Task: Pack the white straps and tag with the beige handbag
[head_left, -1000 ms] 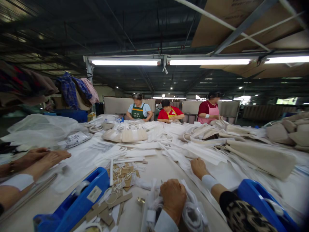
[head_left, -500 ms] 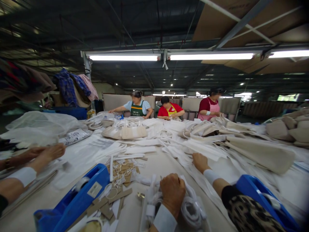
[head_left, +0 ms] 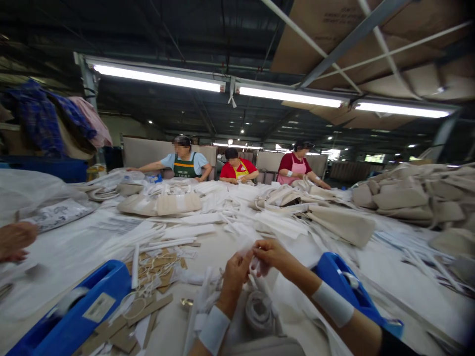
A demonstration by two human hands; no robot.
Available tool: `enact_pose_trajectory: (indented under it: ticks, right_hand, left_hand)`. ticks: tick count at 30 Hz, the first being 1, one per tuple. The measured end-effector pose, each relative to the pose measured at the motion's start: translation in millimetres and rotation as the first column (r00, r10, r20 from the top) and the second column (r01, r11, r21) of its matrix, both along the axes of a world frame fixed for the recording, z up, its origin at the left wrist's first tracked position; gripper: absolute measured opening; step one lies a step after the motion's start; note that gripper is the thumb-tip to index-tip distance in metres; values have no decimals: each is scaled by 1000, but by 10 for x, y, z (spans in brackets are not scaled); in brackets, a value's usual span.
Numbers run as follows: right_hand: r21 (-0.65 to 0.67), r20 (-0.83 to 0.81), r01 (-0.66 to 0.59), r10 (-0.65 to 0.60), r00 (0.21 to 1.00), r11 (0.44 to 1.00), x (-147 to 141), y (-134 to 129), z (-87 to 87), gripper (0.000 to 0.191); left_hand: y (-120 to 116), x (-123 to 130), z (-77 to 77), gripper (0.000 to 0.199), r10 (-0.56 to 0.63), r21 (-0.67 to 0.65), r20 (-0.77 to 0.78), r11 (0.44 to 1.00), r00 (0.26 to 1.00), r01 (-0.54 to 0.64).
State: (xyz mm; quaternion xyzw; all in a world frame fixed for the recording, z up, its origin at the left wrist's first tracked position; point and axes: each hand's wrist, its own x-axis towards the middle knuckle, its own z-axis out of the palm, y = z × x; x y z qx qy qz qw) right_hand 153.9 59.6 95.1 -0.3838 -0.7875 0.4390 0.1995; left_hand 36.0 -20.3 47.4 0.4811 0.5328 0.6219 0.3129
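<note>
L hand [head_left: 234,272] and R hand [head_left: 272,254] meet nr centre, fingertips of both pinching a small white piece [head_left: 254,264] btwn them, held above the table; its exact form is partly hidden by the fingers. Pale wristband [head_left: 214,329] on L forearm; a 2nd pale wristband [head_left: 334,302] on R forearm. Just below the hands, nr side: a white roll [head_left: 260,312], coiled end facing up. L of it, a small gold-coloured metal part [head_left: 186,301]. Further L, brown cardboard scraps [head_left: 150,314] w/ white loops strewn over them, and a white tube [head_left: 135,267] lying alongside. Nr L: blue tape dispenser [head_left: 92,309], w/ label; a 2nd blue tape dispenser [head_left: 349,289] nr R, partly behind R forearm. At far-L edge of the work area, another person's hand [head_left: 17,241], cut off by the frame, nr a clear plastic bag [head_left: 29,190]. Beyond: white sheets [head_left: 237,193] heaped across the table, a beige bundle [head_left: 159,203] L of centre, and a beige pile [head_left: 404,193] far R. Far side: 3 co-workers, in green apron [head_left: 184,168], yellow apron [head_left: 242,171] and pink apron [head_left: 297,168], under lit tube lamps [head_left: 159,79].
</note>
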Motion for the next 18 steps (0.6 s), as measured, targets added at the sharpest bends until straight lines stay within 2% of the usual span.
enact_pose_trajectory:
  ticks: [2, 3, 6, 9, 11, 14, 16, 18]
  right_hand:
    - [-150, -173, -116, 90, 981, 982, 55, -215, -8, 34]
    - [-213, -247, -164, 109, 963, 963, 101, -297, -11, 31]
    - [-398, -263, -249, 151, 953, 883, 367, -473, -15, 33]
    - [-560, -206, -288, 207, 956, 776, 878, -646, -38, 41]
    - [-603, -150, -218, 159, 976, 768, 1334, -811, -81, 43]
    - [-596, -4, 26, -35, 999, 803, 2052, -1158, -160, 38]
    - [-487, 107, 198, -167, 980, 851, 2442, -1439, -193, 29]
    - [-375, 204, 284, -221, 954, 882, 2703, -1718, -202, 24]
  left_hand:
    - [4, -31, 9, 47, -117, -24, 188, 992, 975, 124]
    - [-2, -43, 17, 43, -134, -5, 230, 990, 964, 139]
    - [-38, -60, 49, 32, -36, 28, 258, 999, 965, 30]
    - [-64, -57, 73, 30, 57, 13, 248, 998, 967, -62]
    - [-64, -53, 69, 30, 47, 14, 198, 999, 979, -51]
    - [-50, -48, 39, 27, -34, 33, 129, 999, 991, 30]
    - [-50, -38, 23, 29, -105, 44, 120, 994, 987, 101]
    - [-65, -20, 18, 32, -191, 48, 115, 981, 975, 186]
